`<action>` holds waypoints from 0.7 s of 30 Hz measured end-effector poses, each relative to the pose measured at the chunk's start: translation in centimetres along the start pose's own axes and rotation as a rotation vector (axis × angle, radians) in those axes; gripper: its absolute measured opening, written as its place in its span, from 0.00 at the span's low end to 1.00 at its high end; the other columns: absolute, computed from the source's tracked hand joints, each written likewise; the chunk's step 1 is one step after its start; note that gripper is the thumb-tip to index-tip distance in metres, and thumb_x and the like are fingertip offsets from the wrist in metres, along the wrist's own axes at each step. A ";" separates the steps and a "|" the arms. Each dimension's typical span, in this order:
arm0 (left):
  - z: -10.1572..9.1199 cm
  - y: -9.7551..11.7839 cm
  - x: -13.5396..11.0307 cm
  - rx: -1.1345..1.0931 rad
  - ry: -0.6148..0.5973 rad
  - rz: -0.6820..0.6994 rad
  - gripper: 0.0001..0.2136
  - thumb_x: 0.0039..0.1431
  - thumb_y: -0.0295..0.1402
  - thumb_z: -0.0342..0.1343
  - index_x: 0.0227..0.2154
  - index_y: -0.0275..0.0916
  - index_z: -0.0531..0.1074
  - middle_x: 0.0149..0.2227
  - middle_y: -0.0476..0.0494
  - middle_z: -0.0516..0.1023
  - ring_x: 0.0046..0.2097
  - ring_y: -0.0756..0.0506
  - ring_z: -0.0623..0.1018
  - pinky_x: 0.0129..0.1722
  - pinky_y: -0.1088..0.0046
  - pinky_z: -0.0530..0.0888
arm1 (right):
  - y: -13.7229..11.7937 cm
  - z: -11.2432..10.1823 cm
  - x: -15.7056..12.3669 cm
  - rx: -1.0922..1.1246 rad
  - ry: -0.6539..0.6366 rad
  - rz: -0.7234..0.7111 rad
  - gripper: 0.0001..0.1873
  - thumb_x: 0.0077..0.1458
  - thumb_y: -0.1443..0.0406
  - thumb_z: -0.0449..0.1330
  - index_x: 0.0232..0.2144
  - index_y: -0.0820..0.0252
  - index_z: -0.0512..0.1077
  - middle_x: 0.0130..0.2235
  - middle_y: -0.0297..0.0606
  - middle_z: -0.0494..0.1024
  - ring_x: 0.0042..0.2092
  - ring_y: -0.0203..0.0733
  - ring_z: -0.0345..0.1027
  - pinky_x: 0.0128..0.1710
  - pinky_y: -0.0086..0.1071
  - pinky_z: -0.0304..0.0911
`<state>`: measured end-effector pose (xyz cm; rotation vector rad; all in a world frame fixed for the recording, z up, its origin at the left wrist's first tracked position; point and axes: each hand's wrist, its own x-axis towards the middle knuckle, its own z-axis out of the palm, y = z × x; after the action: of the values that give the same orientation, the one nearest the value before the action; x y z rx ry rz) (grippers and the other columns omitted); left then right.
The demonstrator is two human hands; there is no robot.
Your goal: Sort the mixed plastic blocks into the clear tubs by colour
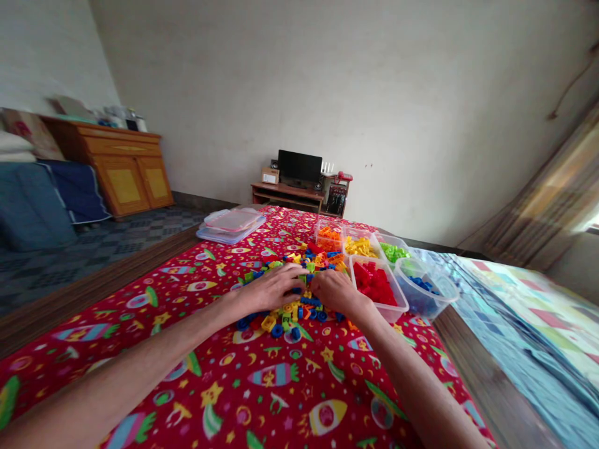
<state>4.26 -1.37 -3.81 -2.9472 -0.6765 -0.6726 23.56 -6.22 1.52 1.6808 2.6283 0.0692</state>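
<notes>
A mixed pile of toy bricks (305, 303) lies on the red patterned cloth (276, 405). The left hand (282, 287) is over its nine-o'clock side, fingers loosely curled and slightly parted — I cannot tell if they grip a brick. The right hand (335, 290), at three o'clock, has fingers bent inward, their hold hidden. Clear tubs (391, 312) stand beyond, from one to three o'clock; stacked lids (229, 227) sit toward eleven.

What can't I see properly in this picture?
All in the head view:
What the right hand holds, if anything: hidden by the hand itself.
Part of the brick pile: covered by the left hand.
Things atop the wooden cabinet: too small and blurred.
The rest of the curtain: cut off by the right edge.
</notes>
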 end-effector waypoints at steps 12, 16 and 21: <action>0.7 -2.2 -0.2 0.074 0.066 -0.042 0.04 0.58 0.26 0.54 0.30 0.37 0.73 0.46 0.41 0.76 0.49 0.43 0.73 0.50 0.68 0.70 | 0.3 2.8 1.1 -0.039 -0.001 -0.056 0.20 0.59 0.69 0.48 0.50 0.55 0.71 0.47 0.44 0.76 0.49 0.45 0.68 0.45 0.33 0.61; 0.9 -2.2 -0.3 0.051 0.074 -0.078 0.06 0.60 0.27 0.52 0.30 0.37 0.73 0.47 0.41 0.75 0.50 0.44 0.73 0.51 0.68 0.69 | 0.5 3.3 1.4 -0.066 -0.031 -0.062 0.20 0.60 0.68 0.47 0.50 0.55 0.70 0.46 0.45 0.76 0.49 0.46 0.68 0.45 0.34 0.61; 1.2 -2.2 -0.5 0.021 0.082 -0.107 0.07 0.61 0.29 0.50 0.31 0.38 0.73 0.48 0.41 0.75 0.51 0.44 0.73 0.52 0.68 0.69 | 0.9 2.4 1.3 -0.001 0.018 -0.079 0.18 0.59 0.64 0.51 0.49 0.50 0.73 0.44 0.41 0.78 0.46 0.44 0.70 0.42 0.30 0.62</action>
<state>3.43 0.58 -5.25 -2.8632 -0.8327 -0.7845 23.93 -4.64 -0.86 1.5808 2.7041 0.0847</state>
